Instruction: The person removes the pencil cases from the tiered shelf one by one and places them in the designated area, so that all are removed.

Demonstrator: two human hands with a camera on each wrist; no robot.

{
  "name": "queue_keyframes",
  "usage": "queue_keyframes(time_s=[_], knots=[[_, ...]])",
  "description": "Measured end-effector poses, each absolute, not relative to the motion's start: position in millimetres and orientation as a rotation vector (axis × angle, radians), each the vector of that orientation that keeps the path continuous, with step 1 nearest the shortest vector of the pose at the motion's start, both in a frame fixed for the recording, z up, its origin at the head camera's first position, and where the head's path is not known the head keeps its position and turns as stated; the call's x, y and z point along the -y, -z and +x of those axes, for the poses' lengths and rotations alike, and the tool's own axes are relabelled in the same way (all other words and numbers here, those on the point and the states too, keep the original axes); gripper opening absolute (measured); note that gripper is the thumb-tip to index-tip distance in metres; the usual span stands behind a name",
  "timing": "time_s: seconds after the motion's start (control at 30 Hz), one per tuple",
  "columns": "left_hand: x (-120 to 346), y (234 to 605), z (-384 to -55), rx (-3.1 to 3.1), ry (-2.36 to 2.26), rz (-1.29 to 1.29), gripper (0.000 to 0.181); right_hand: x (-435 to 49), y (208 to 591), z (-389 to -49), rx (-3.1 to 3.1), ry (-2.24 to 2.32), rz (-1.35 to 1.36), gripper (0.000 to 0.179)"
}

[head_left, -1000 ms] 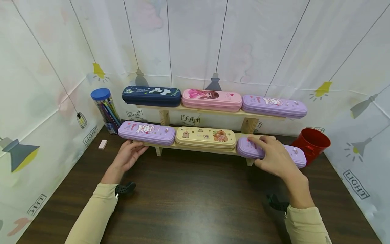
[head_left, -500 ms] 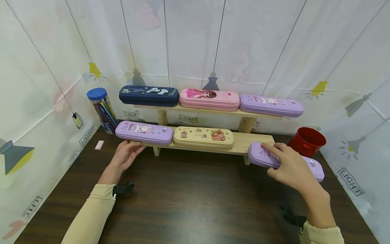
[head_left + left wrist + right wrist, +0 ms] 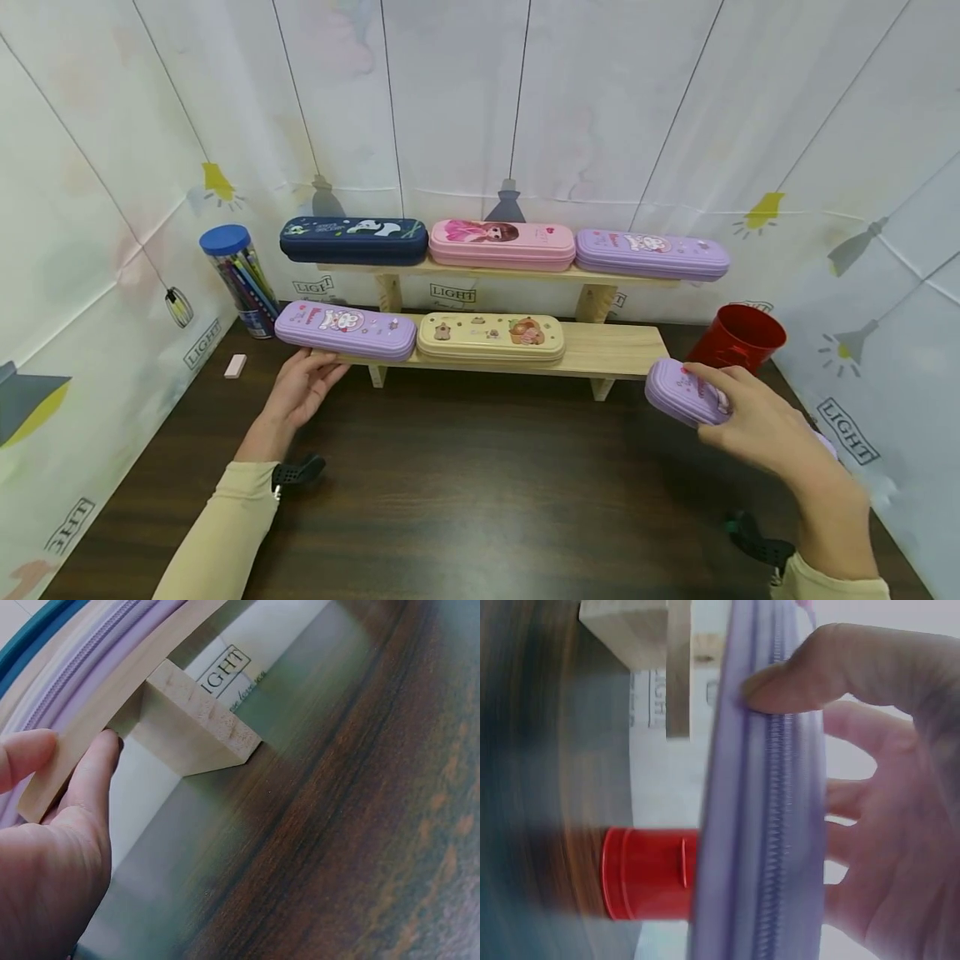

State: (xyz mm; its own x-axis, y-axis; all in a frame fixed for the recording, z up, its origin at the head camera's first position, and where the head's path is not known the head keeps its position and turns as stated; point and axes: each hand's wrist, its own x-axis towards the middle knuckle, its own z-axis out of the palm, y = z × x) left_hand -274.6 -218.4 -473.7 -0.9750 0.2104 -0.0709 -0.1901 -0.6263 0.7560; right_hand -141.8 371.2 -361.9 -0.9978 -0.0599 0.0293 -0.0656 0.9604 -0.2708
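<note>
My right hand (image 3: 765, 425) holds a purple zipped pencil case (image 3: 678, 396) in the air, off the right end of the wooden shelf (image 3: 618, 346). In the right wrist view, the thumb presses the zipper side of the case (image 3: 769, 795); the fingers lie on its far side. My left hand (image 3: 300, 387) pinches the left end of the lower board (image 3: 82, 742) between thumb and finger. On that board a second purple pencil case (image 3: 345, 329) sits beside a yellow one (image 3: 487, 335). Navy (image 3: 352, 240), pink (image 3: 502, 243) and purple (image 3: 651, 252) cases line the upper board.
A red mug (image 3: 738, 333) stands at the right, behind the held case. At the far left is a blue-lidded tube of pencils (image 3: 243, 279), with a small pale eraser (image 3: 236, 366) in front. Patterned sheeting surrounds the dark wooden table (image 3: 480, 500).
My right hand has lifted the purple pencil case off the lower board's right end and carried it right and towards me. The left hand keeps its hold on the board.
</note>
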Motion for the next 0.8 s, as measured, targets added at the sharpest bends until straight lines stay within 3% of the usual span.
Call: queue_keyframes(time_s=[0.53, 0.8], knots=[[220.3, 475.9, -272.5, -1.19, -2.661, 0.072, 0.061, -456.3, 385.8, -136.5, 3.21, -0.535, 0.024, 0.079], [219.4, 475.4, -271.1, -1.217, -2.647, 0.058, 0.059, -493.4, 400.5, -131.2, 3.257, -0.515, -0.106, 0.088]])
